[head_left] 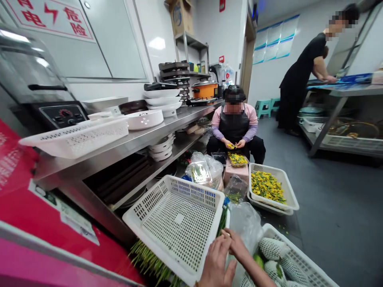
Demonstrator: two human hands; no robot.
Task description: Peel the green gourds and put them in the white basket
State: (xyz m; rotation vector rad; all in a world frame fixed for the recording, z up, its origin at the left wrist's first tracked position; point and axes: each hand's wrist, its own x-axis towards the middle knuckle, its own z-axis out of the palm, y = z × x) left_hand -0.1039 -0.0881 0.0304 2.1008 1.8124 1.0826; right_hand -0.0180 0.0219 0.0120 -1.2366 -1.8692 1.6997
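My left hand [216, 261] is at the bottom centre, beside the right rim of an empty white perforated basket [179, 217]. Its thumb stands apart from slightly bent fingers, and nothing shows in it. My right hand [235, 241] reaches in from the lower right and meets the left fingertips. Its fingers are pressed together; a tiny pale spot shows there, too small to name. Green stems [149, 259] stick out under the basket. Clear plastic bags [245, 221] lie just beyond the hands. On the right, a white crate [311, 259] holds produce in foam nets [273, 249].
Ahead, a seated person [235, 123] handles yellow flowers above a filled tray [237, 159]. A white basket [291, 191] of yellow flowers stands right of them. A steel shelf [137, 141] with dishes runs along the left. Another person [305, 71] leans over a right-hand table [350, 91].
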